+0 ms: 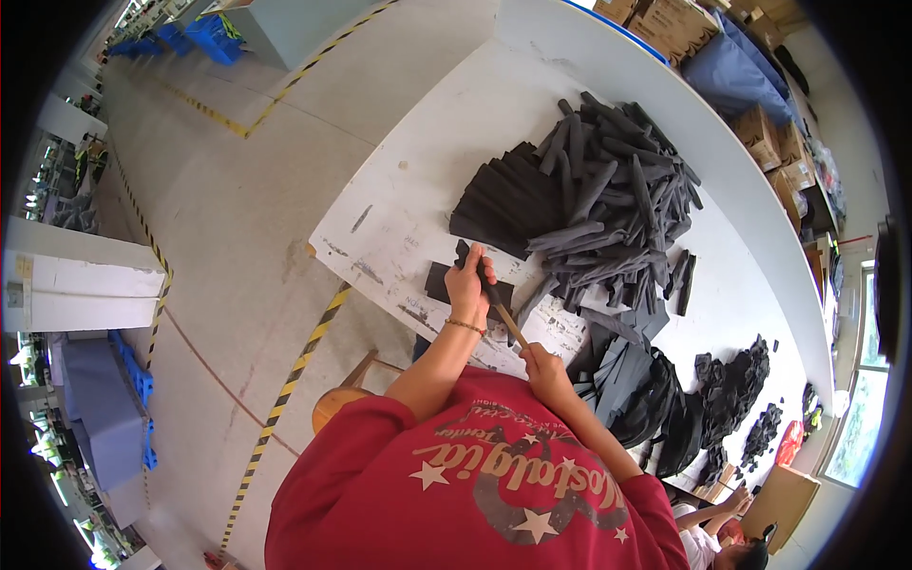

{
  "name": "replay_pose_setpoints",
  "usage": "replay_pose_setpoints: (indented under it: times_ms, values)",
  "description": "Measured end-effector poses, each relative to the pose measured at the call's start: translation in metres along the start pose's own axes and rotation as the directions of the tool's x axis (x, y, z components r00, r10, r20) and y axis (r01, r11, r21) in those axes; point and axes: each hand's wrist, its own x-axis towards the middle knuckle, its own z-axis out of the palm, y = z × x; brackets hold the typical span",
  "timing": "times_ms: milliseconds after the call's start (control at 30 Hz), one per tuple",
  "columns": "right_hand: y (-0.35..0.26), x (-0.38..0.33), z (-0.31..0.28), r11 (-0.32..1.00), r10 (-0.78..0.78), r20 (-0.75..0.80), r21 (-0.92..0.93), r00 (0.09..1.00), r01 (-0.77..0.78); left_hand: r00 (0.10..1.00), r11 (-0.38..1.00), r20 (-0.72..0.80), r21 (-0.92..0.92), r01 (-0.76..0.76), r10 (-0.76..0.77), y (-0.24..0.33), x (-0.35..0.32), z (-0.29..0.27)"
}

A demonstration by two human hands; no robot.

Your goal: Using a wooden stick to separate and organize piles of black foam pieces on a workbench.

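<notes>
My left hand [467,285], a beaded bracelet at its wrist, is closed around a narrow black fabric piece [489,288] above the table's near edge. My right hand [545,369] grips the lower end of a thin light-brown stick [511,325], close to my body. That stick slants up to the left and meets the black piece; whether it runs inside or behind is hidden. Under my left hand lie flat black pieces [438,281]. Just beyond are a fanned stack of black fabric pieces [503,199] and a heap of dark grey rolled tubes [617,190].
The white table [408,161] has a raised wall [741,161] along its far right side. More black pieces [731,389] lie to the right, near another person [727,532]. A wooden stool [340,407] stands left of me. Cardboard boxes [760,138] sit behind the wall.
</notes>
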Motion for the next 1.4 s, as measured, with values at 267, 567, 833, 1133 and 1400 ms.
replay_pose_setpoints:
  times_ms: [267, 567, 833, 1133, 1400]
  values:
    - [-0.013, -0.076, -0.099, 0.99, 0.136, 0.229, 0.007, 0.964, -0.141, 0.997, 0.997, -0.006, -0.005, -0.081, 0.081, 0.041, 0.035, -0.006]
    - [-0.045, 0.059, -0.021, 0.966, -0.036, -0.442, 0.213, 0.896, 0.144, 0.99, 0.989, -0.089, -0.11, 0.102, -0.112, 0.001, 0.009, 0.026]
    - [-0.036, 0.091, -0.031, 0.86, 0.034, -0.408, 0.477, 0.913, 0.181, 0.821, 0.779, 0.564, 0.551, -0.298, -0.085, 0.008, -0.039, 0.03]
    - [-0.03, 0.115, -0.087, 0.917, 0.019, -0.808, 0.249, 0.589, 0.312, 0.609, 0.778, 0.626, 0.628, -0.024, -0.487, -0.024, -0.097, 0.033]
    - [0.036, 0.124, -0.202, 0.966, 0.08, -0.88, -0.048, 0.468, -0.256, 0.593, 0.596, 0.469, 0.803, 0.022, -0.654, -0.038, -0.065, -0.047]
